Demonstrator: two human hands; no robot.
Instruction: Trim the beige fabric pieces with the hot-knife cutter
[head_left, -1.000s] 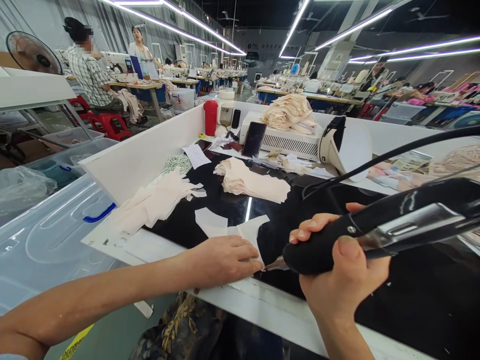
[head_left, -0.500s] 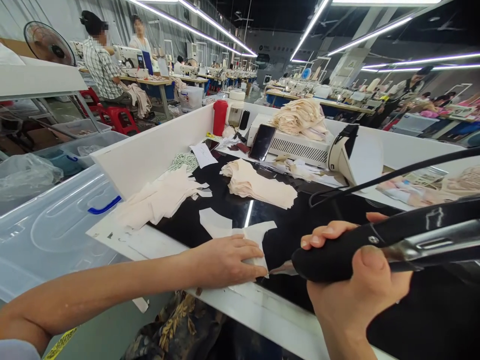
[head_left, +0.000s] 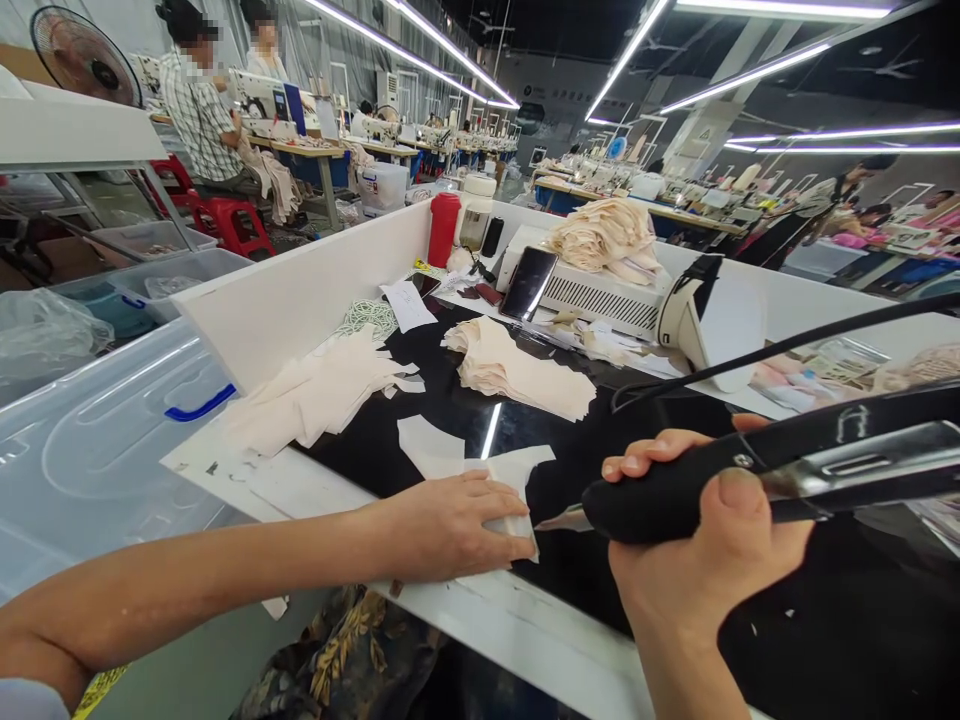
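Observation:
My left hand (head_left: 461,530) lies flat, fingers stretched out, over pale cut fabric pieces (head_left: 431,447) at the front edge of the black tabletop. It hides part of them. My right hand (head_left: 705,560) is wrapped round a black corded hand tool (head_left: 660,510) with a metal lever on its side. The tool's pointed metal tip (head_left: 566,519) faces left, close beside the fabric edge by my left fingertips. Farther back on the black surface sits a stack of cream fabric pieces (head_left: 525,375). Another loose pile of cream pieces (head_left: 315,390) spreads to the left.
White boards (head_left: 315,260) wall in the table. Along its back are a red flask (head_left: 444,230), a phone (head_left: 529,283) and a vented white box (head_left: 592,300) with a fabric bundle on top. A black cable (head_left: 787,345) crosses at right. Clear plastic bins (head_left: 112,430) stand at left.
My right hand and the tool have shifted slightly up and left, and the metal tip is now sharper and nearer the fabric edge. My left hand stays on the pieces.

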